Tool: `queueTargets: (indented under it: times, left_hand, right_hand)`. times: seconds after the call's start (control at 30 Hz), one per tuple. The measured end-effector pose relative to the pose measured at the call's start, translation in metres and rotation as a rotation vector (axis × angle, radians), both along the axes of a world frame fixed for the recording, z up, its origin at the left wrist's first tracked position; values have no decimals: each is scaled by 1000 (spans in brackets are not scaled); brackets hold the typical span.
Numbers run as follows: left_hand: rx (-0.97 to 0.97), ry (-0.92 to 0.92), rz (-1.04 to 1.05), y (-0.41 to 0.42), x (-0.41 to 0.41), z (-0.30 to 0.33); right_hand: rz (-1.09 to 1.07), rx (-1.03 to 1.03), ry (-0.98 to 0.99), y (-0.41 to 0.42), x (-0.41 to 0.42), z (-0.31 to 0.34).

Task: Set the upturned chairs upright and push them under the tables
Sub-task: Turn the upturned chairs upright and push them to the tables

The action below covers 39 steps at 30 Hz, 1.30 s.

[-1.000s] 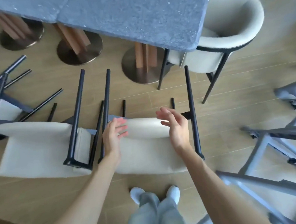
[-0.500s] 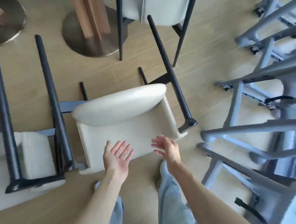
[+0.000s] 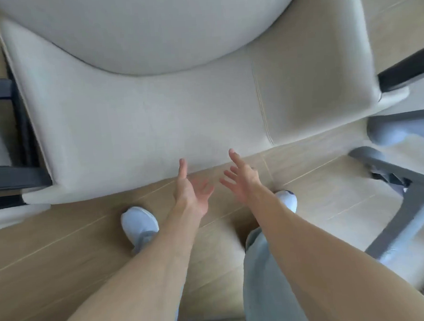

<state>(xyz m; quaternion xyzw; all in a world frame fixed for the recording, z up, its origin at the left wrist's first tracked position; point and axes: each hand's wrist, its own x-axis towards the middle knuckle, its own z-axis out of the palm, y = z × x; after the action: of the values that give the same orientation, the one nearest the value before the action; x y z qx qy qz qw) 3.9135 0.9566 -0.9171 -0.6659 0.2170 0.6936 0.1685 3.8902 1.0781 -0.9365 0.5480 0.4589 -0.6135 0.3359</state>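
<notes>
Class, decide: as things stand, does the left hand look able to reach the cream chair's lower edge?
Probably yes. The left hand is open, just short of the cream chair, with only bare floor between them.

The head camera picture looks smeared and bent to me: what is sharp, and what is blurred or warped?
Head view: the left hand and right hand, both open, are fairly sharp; the cream chair is soft, its edges streaked by motion blur; the grey frame at the right is smeared too; the wide lens bows the floor planks; light is soft, without glare.
</notes>
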Motion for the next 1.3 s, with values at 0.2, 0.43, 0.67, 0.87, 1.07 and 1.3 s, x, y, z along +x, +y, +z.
queueTargets:
  times: [0.2,0.43,0.67,0.87,1.07,1.3]
  left_hand:
    - [-53,-8,-30,18,18,-114]
    - [-79,154,154,27,2,-166]
    - [-127,192,182,14,4,-157]
    - [-142,138,166,-13,31,-66]
    - [-187,32,136,-32,58,68]
    - [-281,-156,26,-49,70,236]
  right_hand:
    - [-128,9,100,39,12,-119]
    - [-261,-222,281,58,-9,-155]
    - [-281,-181,208,54,-10,-132]
    - [-224,-99,78,33,25,-43]
    - [-191,-3,-42,8,63,80]
    - [-143,177,-207,-22,83,247]
